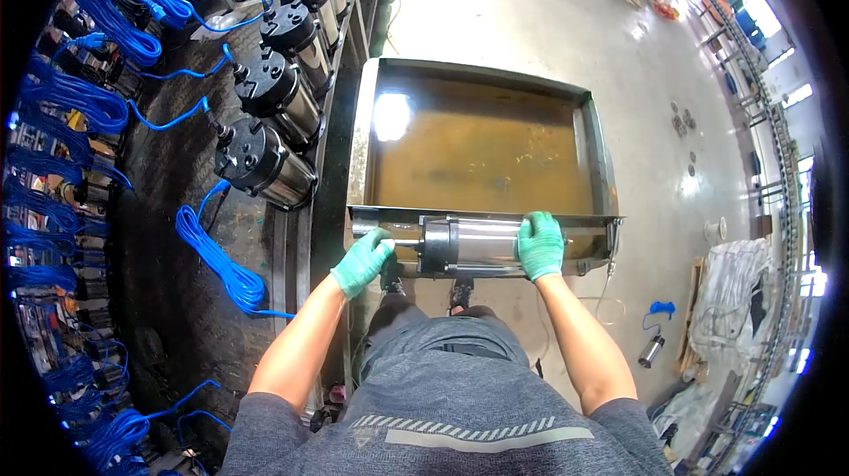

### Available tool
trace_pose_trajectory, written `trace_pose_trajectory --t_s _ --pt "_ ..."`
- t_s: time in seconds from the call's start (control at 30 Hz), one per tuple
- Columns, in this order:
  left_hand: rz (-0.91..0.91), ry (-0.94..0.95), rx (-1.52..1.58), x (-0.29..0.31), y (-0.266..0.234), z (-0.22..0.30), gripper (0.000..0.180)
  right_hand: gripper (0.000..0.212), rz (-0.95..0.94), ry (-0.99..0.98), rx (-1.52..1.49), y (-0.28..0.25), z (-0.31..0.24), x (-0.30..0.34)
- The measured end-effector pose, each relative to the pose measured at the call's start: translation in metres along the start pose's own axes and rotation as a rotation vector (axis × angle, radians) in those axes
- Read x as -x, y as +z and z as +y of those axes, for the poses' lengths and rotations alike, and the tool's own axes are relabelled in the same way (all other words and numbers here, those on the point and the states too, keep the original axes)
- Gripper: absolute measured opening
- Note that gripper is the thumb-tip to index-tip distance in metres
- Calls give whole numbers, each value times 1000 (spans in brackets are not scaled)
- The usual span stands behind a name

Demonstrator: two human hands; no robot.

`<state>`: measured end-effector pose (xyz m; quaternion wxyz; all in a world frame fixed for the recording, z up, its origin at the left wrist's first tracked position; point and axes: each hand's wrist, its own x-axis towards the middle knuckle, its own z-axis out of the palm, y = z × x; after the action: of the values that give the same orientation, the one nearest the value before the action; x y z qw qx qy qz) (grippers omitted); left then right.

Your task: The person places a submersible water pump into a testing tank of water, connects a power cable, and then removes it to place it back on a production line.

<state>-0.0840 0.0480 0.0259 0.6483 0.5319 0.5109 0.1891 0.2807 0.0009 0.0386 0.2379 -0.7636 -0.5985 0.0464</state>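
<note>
In front of me a pump motor (485, 242) lies on its side along the near edge of a metal water tank (363, 136). It has a shiny steel body and a black end piece on the left. My left hand (361, 266), in a green glove, is closed on the thin rod jutting from that black end. Around the right part of the steel body wraps my right hand (541, 248), also green-gloved, with the thumb toward the left. The palm sides of both hands are hidden.
Brownish water fills the tank. On the left, a rack carries upright steel pumps (267, 85) with black tops and blue cables; a coiled blue cable (221, 259) hangs nearby. At the right, a small steel cylinder (651, 351) and plastic-wrapped goods (730, 299) rest on the floor.
</note>
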Motion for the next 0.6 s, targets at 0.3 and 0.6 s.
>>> trace_pose_trajectory --t_s 0.3,0.6 --pt "89 387 -19 -4 15 -24 60 9 11 -14 -2 0 0 0" --pt "-319 -157 467 -18 -21 -20 43 10 -14 -12 -26 -4 1 0"
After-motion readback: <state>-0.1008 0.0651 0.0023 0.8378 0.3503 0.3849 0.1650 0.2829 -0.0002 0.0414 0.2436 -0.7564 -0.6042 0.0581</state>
